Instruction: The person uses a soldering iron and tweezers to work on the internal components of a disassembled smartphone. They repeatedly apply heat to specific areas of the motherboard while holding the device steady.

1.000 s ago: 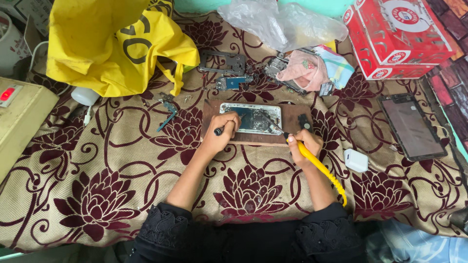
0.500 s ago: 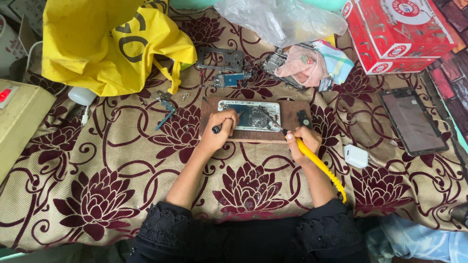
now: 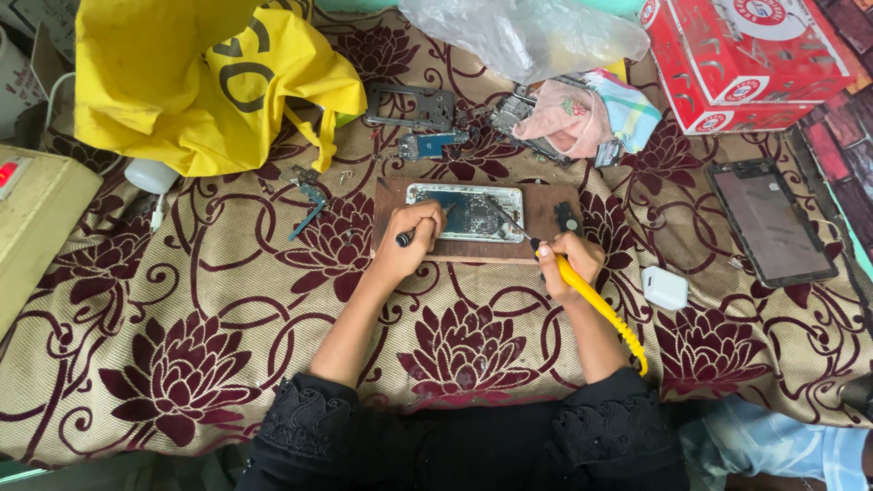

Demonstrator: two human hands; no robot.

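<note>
The left hand [image 3: 406, 244] is closed around a small dark-handled tool [image 3: 406, 237], and the tip of this tool points toward the opened phone [image 3: 466, 213]. The right hand [image 3: 566, 260] is closed around the yellow handle of a soldering iron [image 3: 591, 303]; its thin metal tip reaches up and left from the fingers, over the right part of the phone. The phone lies between the two hands, just above them, with its inner parts showing, on a brown wooden board [image 3: 546, 202]. A small black part [image 3: 567, 217] rests on the board just above the right hand.

To the right of the right hand, near it, lies a small white block [image 3: 665, 287]. Farther right is a dark phone screen panel [image 3: 771, 221], flat on the flower-patterned cloth [image 3: 227, 309]. Well above the right hand, at the upper right corner, stands a red carton [image 3: 746, 59] with round white labels. A clear plastic bag [image 3: 536, 36] and a pink cloth [image 3: 568, 123] are above the board. Above the left hand lie a grey phone frame [image 3: 409, 106] and a small blue board piece [image 3: 435, 144]. Well to the upper left of the left hand sits a yellow bag [image 3: 209, 77] with dark print. At the far left edge there is a beige box [image 3: 41, 227].
</note>
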